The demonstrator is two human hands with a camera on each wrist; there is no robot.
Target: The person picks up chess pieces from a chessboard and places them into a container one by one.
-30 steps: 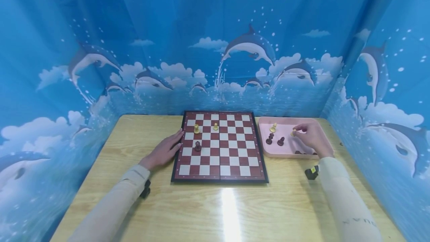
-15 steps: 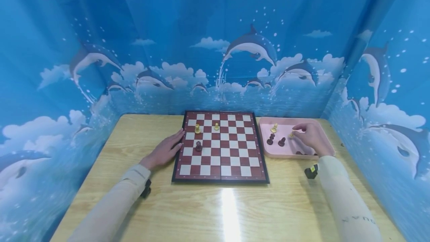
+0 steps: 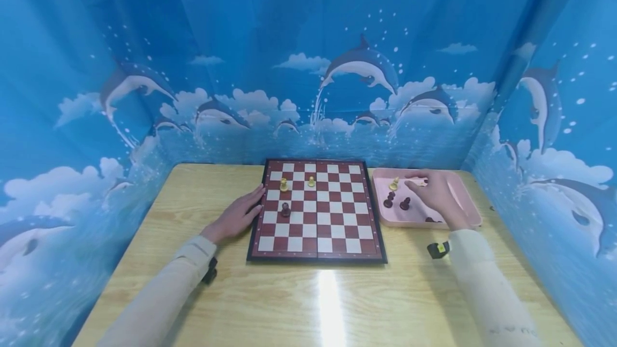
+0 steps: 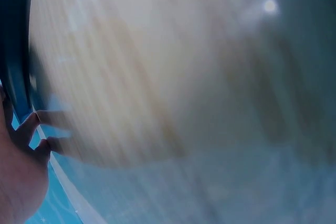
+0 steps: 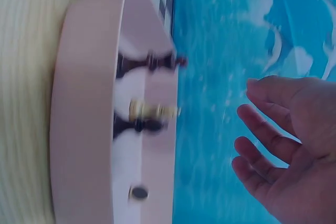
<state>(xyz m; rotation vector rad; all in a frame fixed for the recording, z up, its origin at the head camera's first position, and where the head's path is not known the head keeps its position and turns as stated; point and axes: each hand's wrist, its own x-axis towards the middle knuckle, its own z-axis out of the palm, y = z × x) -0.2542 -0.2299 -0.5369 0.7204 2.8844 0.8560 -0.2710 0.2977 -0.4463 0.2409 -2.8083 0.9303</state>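
My left hand [image 3: 236, 217] lies with extended fingers along the left edge of the chessboard [image 3: 332, 209]. On the board stand a pale knight-like piece [image 3: 283, 185], a pale pawn [image 3: 311, 181] and a dark piece [image 3: 286, 209]. Over the pink tray [image 3: 378, 217] hovers my right hand [image 3: 434, 191], its thumb and fingers spread and nothing between them, as the right wrist view confirms. Below it in the tray are a tall dark piece [image 5: 152, 61], a pale piece [image 5: 152, 110] and a shorter dark piece [image 5: 137, 125]. A small piece lies tipped over, its dark base [image 5: 139, 193] showing.
More dark pieces [image 3: 430, 220] lie by the tray's near wall. The tray stands right of the board on a wooden table [image 3: 270, 304]. A blue dolphin-print curtain [image 3: 289, 68] rises behind and at both sides.
My right hand has let go of a small pale piece inside the tray, opened its fingers and shifted slightly left. The left hand keeps its place at the board.
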